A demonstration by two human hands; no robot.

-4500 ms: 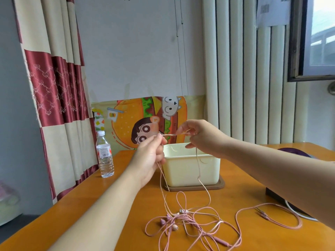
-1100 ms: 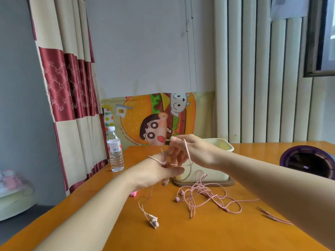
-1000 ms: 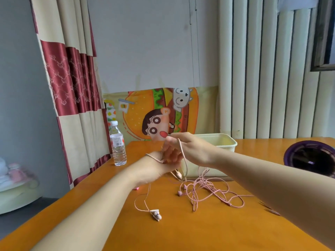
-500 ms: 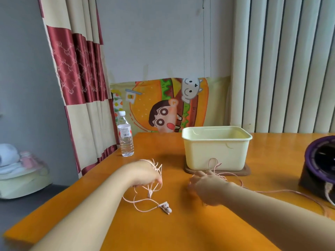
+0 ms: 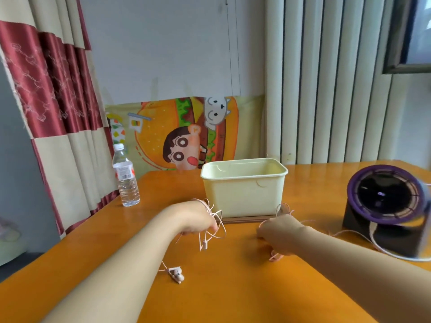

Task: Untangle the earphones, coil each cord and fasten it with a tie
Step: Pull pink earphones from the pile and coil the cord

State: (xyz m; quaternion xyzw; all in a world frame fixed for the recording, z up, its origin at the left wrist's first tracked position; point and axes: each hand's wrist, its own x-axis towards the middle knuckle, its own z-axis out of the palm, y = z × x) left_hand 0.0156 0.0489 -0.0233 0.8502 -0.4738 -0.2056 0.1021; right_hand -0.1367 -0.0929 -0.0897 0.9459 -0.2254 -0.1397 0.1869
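pink cord [image 5: 211, 209] is looped round the left grip [image 5: 196, 217], which holds it, buds [image 5: 177, 275] trailing on the counter [image 5: 221, 299]. right grip [image 5: 277, 231] is down on the leftover tangle by the tub [image 5: 242, 197], can't tell if it's pinching. I'd keep the loops even and feed slack slowly

The left grip [image 5: 198, 221] is holding loops of pink cord [image 5: 204, 245] just above the orange surface [image 5: 221, 287], with the earbuds [image 5: 177, 275] lying below. The right grip [image 5: 279, 231] is resting on more cord in front of the cream tub [image 5: 245, 194], fingers hidden.
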